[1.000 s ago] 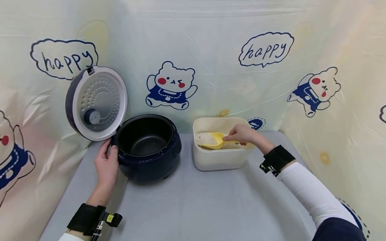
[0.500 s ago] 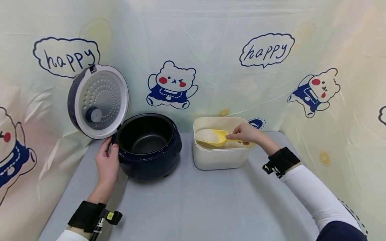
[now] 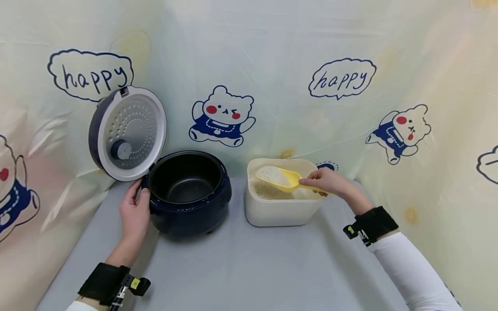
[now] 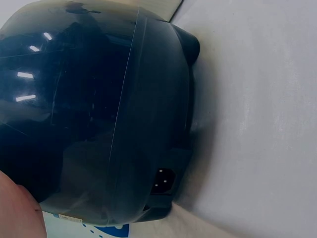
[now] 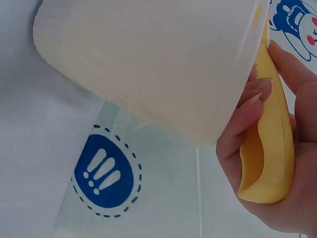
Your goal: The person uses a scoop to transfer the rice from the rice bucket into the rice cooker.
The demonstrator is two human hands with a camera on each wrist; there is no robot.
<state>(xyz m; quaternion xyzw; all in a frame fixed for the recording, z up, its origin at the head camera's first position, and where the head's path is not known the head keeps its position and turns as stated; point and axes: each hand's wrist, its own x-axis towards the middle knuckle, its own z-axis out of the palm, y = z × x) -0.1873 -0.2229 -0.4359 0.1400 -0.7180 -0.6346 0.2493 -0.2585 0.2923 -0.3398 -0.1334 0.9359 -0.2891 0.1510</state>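
Note:
My right hand point(image 3: 328, 182) grips the handle of a yellow scoop point(image 3: 292, 178), its load of white rice point(image 3: 273, 175) heaped in the bowl. The scoop is over the mouth of a cream plastic bin point(image 3: 278, 214), above more rice point(image 3: 268, 190). In the right wrist view, curled fingers point(image 5: 237, 129) wrap the scoop's hollow handle point(image 5: 280, 153) beside the bin wall. A dark blue rice cooker point(image 3: 190, 220) stands to the left with an empty black inner pot point(image 3: 186, 177). My left hand point(image 3: 134, 214) rests against its left side by the hinge, thumb and fingers extended.
The cooker's raised lid point(image 3: 132, 129) leans back at the left, above my left hand. A power socket point(image 4: 163, 181) shows low on the cooker's body. Grey cloth point(image 3: 241, 268) covers the table. A printed curtain point(image 3: 280, 52) hangs behind and at both sides.
The loaded scoop has come up out of the rice and shifted a little to the right with my right hand. My left hand stays at the cooker. The head view has tilted slightly.

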